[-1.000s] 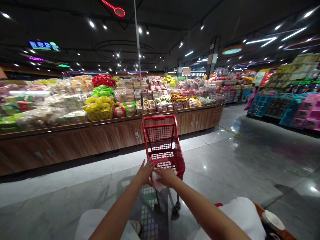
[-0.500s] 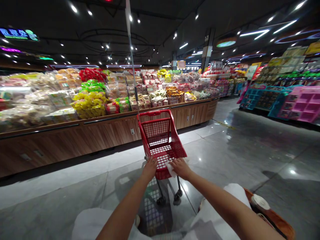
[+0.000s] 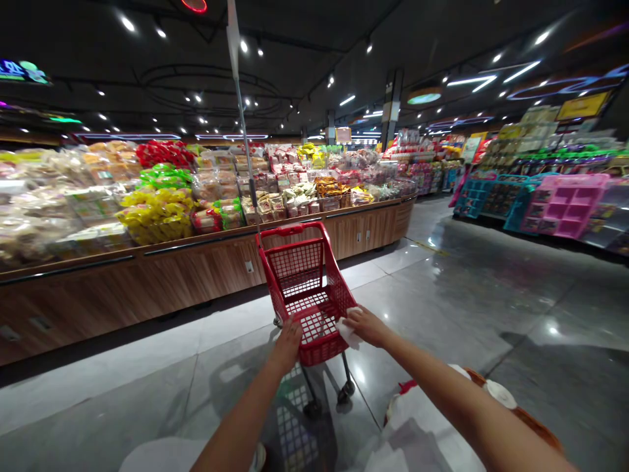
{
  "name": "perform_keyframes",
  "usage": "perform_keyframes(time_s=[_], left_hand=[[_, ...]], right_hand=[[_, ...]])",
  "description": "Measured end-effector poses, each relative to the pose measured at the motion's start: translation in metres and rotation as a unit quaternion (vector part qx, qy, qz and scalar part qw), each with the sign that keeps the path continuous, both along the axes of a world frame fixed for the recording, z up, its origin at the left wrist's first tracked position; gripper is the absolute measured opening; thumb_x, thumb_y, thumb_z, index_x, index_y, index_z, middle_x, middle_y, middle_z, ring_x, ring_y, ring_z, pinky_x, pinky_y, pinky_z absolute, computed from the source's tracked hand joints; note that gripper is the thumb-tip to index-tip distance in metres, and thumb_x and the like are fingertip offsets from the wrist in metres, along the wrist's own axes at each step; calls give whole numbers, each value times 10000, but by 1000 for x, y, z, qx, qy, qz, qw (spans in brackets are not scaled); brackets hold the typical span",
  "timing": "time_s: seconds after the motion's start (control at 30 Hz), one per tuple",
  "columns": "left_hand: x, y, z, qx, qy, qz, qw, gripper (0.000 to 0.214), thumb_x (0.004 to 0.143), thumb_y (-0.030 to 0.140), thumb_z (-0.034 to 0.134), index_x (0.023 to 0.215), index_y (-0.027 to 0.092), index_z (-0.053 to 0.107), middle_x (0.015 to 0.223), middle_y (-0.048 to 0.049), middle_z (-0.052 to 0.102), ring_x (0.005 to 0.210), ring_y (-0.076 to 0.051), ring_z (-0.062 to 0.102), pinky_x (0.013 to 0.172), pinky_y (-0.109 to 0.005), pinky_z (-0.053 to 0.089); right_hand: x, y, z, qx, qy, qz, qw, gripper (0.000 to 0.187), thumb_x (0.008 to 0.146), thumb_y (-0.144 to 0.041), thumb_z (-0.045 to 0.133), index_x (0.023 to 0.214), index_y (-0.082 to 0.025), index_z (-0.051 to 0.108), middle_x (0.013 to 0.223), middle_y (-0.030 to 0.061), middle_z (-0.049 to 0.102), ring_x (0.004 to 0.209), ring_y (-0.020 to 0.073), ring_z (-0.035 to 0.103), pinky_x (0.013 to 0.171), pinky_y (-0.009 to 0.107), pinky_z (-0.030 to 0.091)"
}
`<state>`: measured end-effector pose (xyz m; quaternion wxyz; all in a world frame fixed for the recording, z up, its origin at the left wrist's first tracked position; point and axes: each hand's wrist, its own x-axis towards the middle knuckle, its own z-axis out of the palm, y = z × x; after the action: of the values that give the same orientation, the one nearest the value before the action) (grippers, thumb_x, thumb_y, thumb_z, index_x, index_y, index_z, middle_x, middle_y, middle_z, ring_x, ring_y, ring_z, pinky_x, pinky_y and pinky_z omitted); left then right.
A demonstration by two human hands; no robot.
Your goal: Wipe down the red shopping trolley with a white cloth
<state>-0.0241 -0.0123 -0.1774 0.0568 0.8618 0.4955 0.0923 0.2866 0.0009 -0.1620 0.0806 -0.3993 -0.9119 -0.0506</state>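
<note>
A small red wire-mesh shopping cart point(image 3: 304, 288) rolls on the floor ahead of me, with a thin flag pole point(image 3: 242, 118) rising from its far side. My left hand point(image 3: 287, 345) is closed over the cart's near rim. My right hand point(image 3: 366, 326) rests on the rim's right corner, pressing a white tissue point(image 3: 348, 333) against it. The cart's basket holds nothing visible. Its front wheels show below the basket, and its rear wheels are partly hidden.
A long wood-fronted display counter point(image 3: 196, 269) heaped with bagged snacks runs along the left. Pink and teal shelving point(image 3: 565, 206) stands at the far right. A white bag point(image 3: 422, 426) and an orange-rimmed container point(image 3: 531, 419) sit low on the right. The floor is polished stone.
The whole scene has slid left in view as the cart moved left with my hands. My right hand has shifted rightward along the rim, keeping the tissue, and my hands are further apart.
</note>
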Motion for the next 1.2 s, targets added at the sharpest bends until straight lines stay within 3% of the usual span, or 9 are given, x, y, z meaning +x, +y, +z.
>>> perform_keyframes(time_s=[0.27, 0.37, 0.53, 0.6, 0.77, 0.87, 1.0, 1.1, 1.2], left_hand=[[11, 0, -18, 34, 29, -10, 999, 794, 593, 65, 494, 1376, 109, 371, 1468, -176, 415, 1476, -335, 53, 1175, -612, 197], [-1, 0, -19, 38, 39, -30, 998, 844, 561, 61, 497, 1390, 110, 353, 1503, -174, 370, 1474, -339, 67, 1176, -621, 181], [-5, -8, -25, 33, 39, -18, 999, 860, 551, 71, 510, 1399, 109, 370, 1532, -170, 329, 1470, -350, 72, 1199, -600, 126], [6, -12, -31, 27, 28, -11, 999, 900, 554, 88, 519, 1432, 94, 323, 1553, -183, 281, 1470, -362, 32, 1191, -617, 117], [51, -22, -42, -26, 7, -4, 1000, 1067, 554, 145, 567, 1509, 48, 101, 1593, -215, 85, 1451, -403, -76, 1163, -654, 92], [71, -29, -41, -35, -23, -31, 999, 1074, 624, 173, 568, 1527, 94, -8, 1608, -156, 8, 1459, -365, -96, 1181, -616, 82], [63, -22, -20, -17, -8, -109, 994, 1047, 656, 111, 536, 1536, 191, -26, 1615, -87, -14, 1478, -304, -51, 1195, -568, 94], [34, 9, 17, 58, 10, -52, 997, 889, 751, 89, 492, 1534, 241, 98, 1612, -83, 127, 1484, -275, 61, 1191, -539, 150], [5, 49, 51, 108, 56, 17, 992, 725, 817, 226, 572, 1484, 241, 287, 1568, -113, 284, 1470, -320, 135, 1165, -567, 196]], right_hand=[[-128, -32, -35, 14, 82, -53, 995, 439, 894, -324, 592, 1308, -213, 497, 1168, 108, 606, 1062, 260, 529, 934, 436, 367], [-113, -29, -31, 11, 61, -23, 998, 403, 906, -311, 577, 1297, -241, 511, 1104, 79, 630, 1009, 237, 554, 885, 390, 384], [-21, -15, -9, 12, 20, -41, 999, 392, 903, -228, 566, 1291, -281, 539, 1088, 69, 636, 1030, 227, 566, 891, 368, 379], [-4, -17, -5, 7, 24, -57, 998, 409, 884, -194, 579, 1283, -277, 549, 1120, 73, 631, 1057, 230, 565, 901, 367, 380], [-48, -49, -32, 14, 79, -54, 995, 465, 859, -195, 596, 1309, -290, 527, 1181, 71, 630, 1110, 241, 563, 904, 366, 397], [-78, -67, -60, 71, 151, -132, 977, 466, 839, -151, 581, 1292, -253, 545, 1225, 102, 627, 1140, 254, 560, 920, 374, 399], [-60, -72, -74, 96, 179, -135, 970, 505, 805, -96, 593, 1268, -296, 560, 1200, 57, 652, 1104, 223, 593, 886, 340, 407], [-33, -75, -70, 96, 161, -126, 974, 518, 788, -95, 622, 1249, -325, 574, 1144, 41, 670, 1062, 221, 613, 855, 336, 412], [-33, -79, -66, 128, 161, -159, 966, 499, 798, -122, 635, 1242, -343, 582, 1151, 68, 664, 1045, 255, 618, 840, 376, 425]])
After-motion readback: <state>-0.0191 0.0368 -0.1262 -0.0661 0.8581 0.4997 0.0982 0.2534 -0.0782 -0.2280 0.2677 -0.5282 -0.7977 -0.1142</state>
